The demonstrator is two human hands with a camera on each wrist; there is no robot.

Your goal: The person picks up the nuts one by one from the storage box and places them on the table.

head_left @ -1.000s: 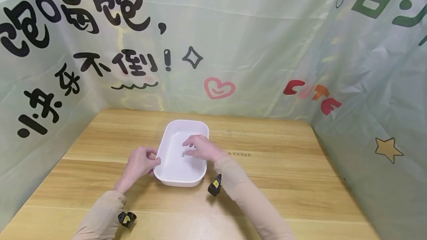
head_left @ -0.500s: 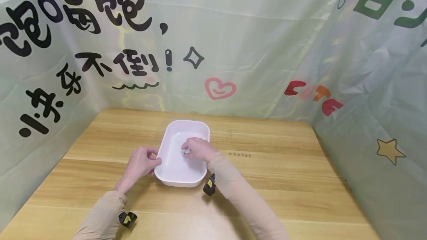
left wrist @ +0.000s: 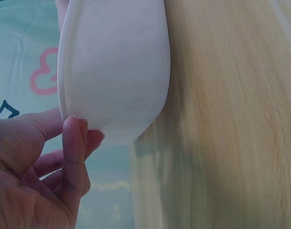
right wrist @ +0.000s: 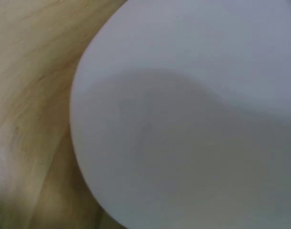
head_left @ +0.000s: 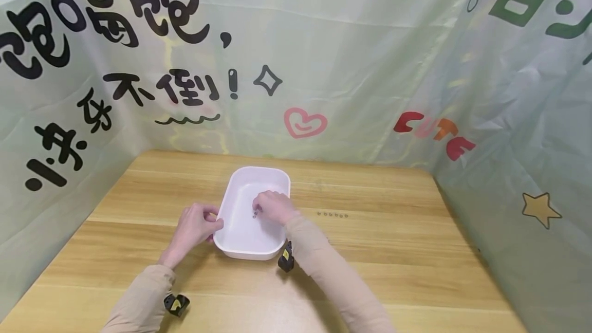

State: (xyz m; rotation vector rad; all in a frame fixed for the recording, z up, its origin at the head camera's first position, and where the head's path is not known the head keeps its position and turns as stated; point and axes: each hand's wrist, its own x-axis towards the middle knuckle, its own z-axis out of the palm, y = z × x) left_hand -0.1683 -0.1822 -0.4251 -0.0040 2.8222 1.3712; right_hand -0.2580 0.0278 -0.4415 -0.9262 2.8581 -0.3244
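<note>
A white rectangular basin (head_left: 250, 240) stands on the table. My left hand (head_left: 194, 226) pinches its left rim; in the left wrist view, the thumb and fingers of the left hand (left wrist: 55, 167) meet at the edge of the basin (left wrist: 116, 62). Inside the basin is my right hand (head_left: 276, 207), its fingers bent down and drawn together beside tiny dark pieces (head_left: 255, 214) on the floor. The pieces are too small to identify, and I cannot tell whether the fingertips hold one. In the right wrist view only the blurred basin (right wrist: 183, 143) and some tabletop show.
Several tiny pieces (head_left: 332, 215) lie in a straight row on the wooden table (head_left: 393, 261), right of the basin. A printed cloth (head_left: 361, 66) encloses the table at the back and sides. Small black cameras are worn on both wrists.
My right hand has moved slightly left and lower inside the basin, and its thumb and fingers, apart before, have come together by the tiny pieces. The left hand and basin stay put.
</note>
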